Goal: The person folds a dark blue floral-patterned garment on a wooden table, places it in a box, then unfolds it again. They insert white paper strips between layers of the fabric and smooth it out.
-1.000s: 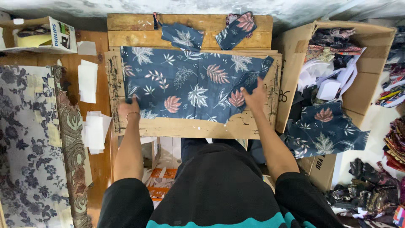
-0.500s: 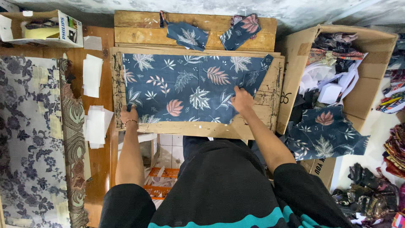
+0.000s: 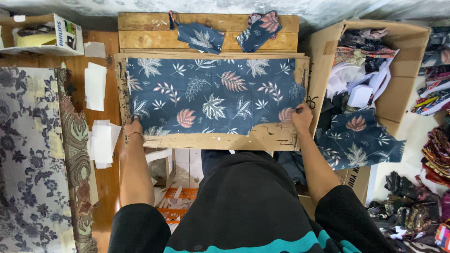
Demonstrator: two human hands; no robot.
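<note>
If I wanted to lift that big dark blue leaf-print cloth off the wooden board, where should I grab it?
Probably at its two near corners, coming from the front edge. The leaf-print cloth lies flat and spread across the board, so only its edges offer a pinch. The left hand and right hand sit at those corners, which lie close to the board's front edge.

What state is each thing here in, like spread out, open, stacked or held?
Navy leaf-print fabric panel: spread flat on the board.
Worn wooden board: lying flat, mostly covered.
Left hand: pressing the fabric's near left corner.
Right hand: pinching the fabric's right edge.
Brown cardboard box: open, full of scraps.
White paper pieces: loosely stacked.
Two small navy fabric scraps: crumpled, lying on the planks.
</note>
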